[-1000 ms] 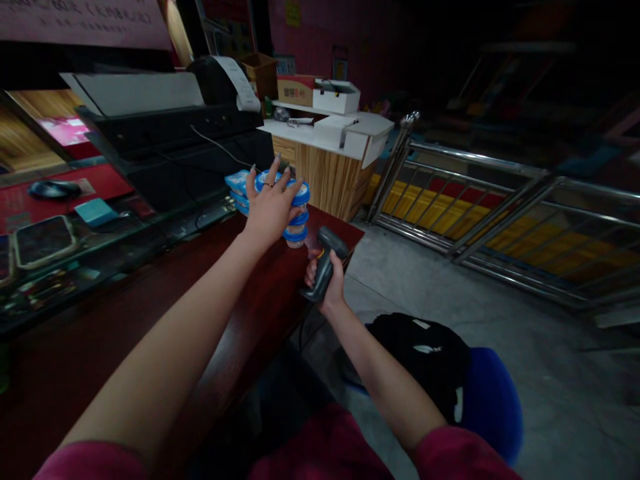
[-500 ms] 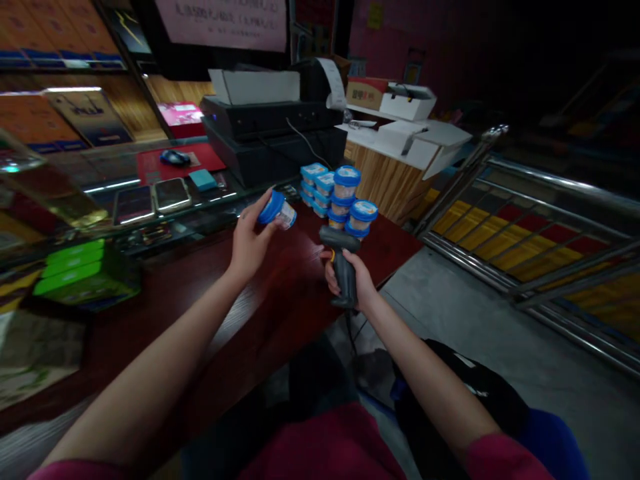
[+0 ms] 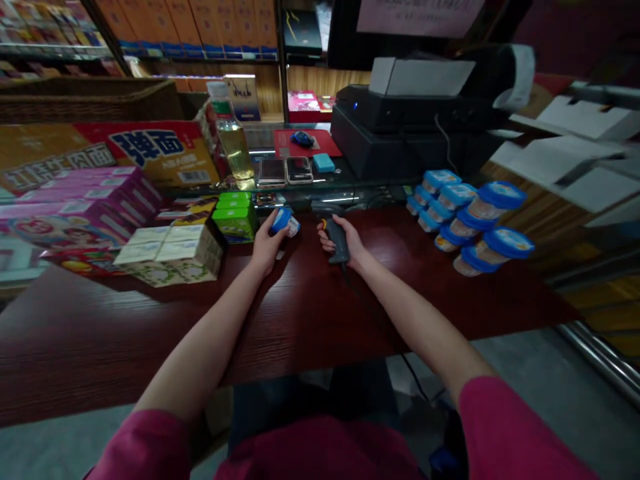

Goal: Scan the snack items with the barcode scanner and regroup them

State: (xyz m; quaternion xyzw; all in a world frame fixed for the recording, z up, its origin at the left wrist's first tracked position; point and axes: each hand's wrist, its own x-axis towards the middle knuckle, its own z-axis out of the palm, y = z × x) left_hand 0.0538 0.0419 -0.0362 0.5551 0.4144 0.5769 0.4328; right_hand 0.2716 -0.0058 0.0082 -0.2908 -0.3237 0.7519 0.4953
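Observation:
My left hand (image 3: 267,241) is closed round a small tub with a blue lid (image 3: 286,223), tilted on its side above the dark red table (image 3: 300,313). In my right hand (image 3: 350,241) is a black barcode scanner (image 3: 337,240), its handle gripped and its head turned toward the tub. A cable runs down from the handle. The tub and the scanner are a short way apart. Just left of my left hand are green boxes (image 3: 235,217). On the right stand stacked round tubs with blue lids (image 3: 495,243) beside small blue-lidded rectangular boxes (image 3: 440,193).
Pale cartons (image 3: 170,253) and purple boxes (image 3: 95,207) stand at the left. Behind them are a noodle carton (image 3: 165,157) and a bottle of yellowish liquid (image 3: 234,143). Two phone-like devices (image 3: 285,171) lie on the glass counter near a black printer (image 3: 410,133).
My view has swung left, so the stacked tubs now appear farther right and the cartons at the left show. Both hands keep their holds, with tub and scanner closer together.

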